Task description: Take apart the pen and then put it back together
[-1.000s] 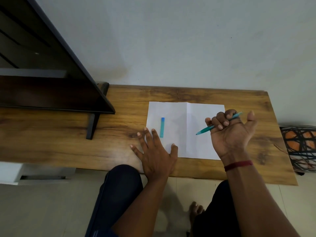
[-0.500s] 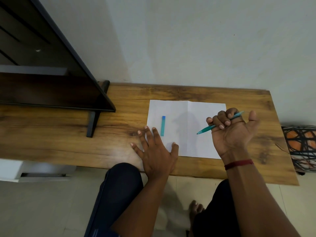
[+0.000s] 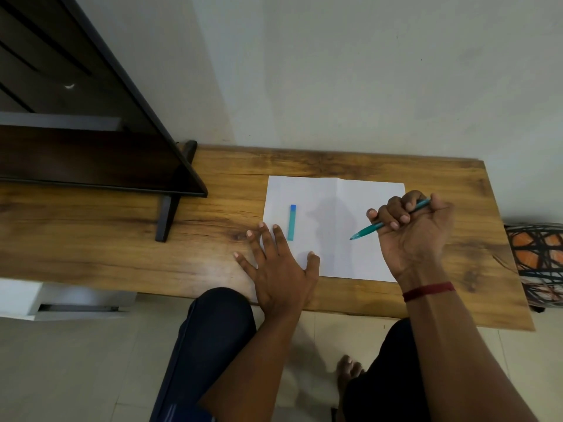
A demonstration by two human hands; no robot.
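Observation:
My right hand [image 3: 411, 233] grips the teal pen body [image 3: 367, 230] in a fist, with the tip pointing down-left over the white paper [image 3: 335, 254]. The pen's rear end sticks out past my fingers at the upper right. The teal pen cap [image 3: 292, 222], blue at its far end, lies on the left part of the paper. Flat on the wooden table [image 3: 122, 248], fingers spread, rests my left hand [image 3: 280, 269]; it covers the paper's near-left corner, and its fingertips are just left of the cap without touching it.
A dark TV screen [image 3: 76, 132] on a black stand [image 3: 166, 217] fills the table's left half. A wall rises right behind the table. A patterned stool [image 3: 539, 263] sits off the right edge. My knees are below the near edge.
My right hand has closed tighter round the pen; the thumb, which stuck out before, now lies against the fist. The left hand and the cap have not moved.

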